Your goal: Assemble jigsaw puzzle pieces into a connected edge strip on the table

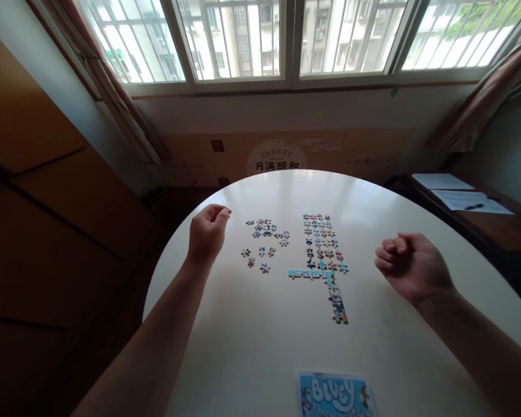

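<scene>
My left hand (208,230) is over the left side of the white table, its thumb and fingers pinched together. A tiny reddish spot shows at the fingertips; what it is I cannot make out. Just right of this hand lies a loose scatter of jigsaw pieces (264,234). Farther right, more pieces stand in neat rows (320,231). Below them a joined strip of puzzle edge (310,274) meets a second strip (337,301) running toward me. My right hand (410,263), to the right of the rows, is curled into a loose fist, with nothing seen in it.
A blue puzzle box (336,397) marked "BLUEY" lies at the near edge of view on the round white table (243,347). Papers (464,201) and a dark pen rest on a side table at right. Wooden cabinets (47,202) stand left; barred windows are ahead.
</scene>
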Action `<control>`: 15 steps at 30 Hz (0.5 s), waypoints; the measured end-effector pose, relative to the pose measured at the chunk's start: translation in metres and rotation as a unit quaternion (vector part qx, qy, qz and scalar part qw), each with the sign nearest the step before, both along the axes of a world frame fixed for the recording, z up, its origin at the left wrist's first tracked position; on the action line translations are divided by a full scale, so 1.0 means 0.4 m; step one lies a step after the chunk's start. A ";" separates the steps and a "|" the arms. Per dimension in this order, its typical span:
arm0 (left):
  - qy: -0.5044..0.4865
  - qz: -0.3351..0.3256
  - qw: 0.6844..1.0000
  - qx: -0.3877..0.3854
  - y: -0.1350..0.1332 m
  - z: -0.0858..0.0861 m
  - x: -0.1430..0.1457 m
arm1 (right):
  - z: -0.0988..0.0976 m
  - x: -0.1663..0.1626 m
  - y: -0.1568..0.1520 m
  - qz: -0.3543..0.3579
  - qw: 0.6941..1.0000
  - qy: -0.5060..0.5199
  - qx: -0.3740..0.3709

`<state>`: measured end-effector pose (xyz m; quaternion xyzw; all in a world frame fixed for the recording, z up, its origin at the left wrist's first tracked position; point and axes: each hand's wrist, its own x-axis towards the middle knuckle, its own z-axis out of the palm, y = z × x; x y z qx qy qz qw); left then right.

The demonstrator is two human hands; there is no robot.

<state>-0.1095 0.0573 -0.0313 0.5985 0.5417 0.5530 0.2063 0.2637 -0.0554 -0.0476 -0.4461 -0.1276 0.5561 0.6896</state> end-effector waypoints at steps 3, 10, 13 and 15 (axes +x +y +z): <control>-0.014 -0.003 1.000 -0.019 -0.002 -0.001 0.004 | 0.002 -0.004 -0.003 -0.006 1.000 -0.005 -0.006; -0.044 0.027 0.998 -0.041 0.003 -0.012 -0.001 | 0.021 -0.018 0.001 -0.024 0.999 -0.014 -0.029; -0.058 0.031 0.997 -0.035 0.013 -0.018 -0.005 | 0.033 -0.024 -0.001 -0.026 0.999 -0.025 -0.039; -0.056 0.032 0.997 -0.033 0.017 -0.019 -0.006 | 0.037 -0.025 -0.004 -0.027 0.998 -0.034 -0.046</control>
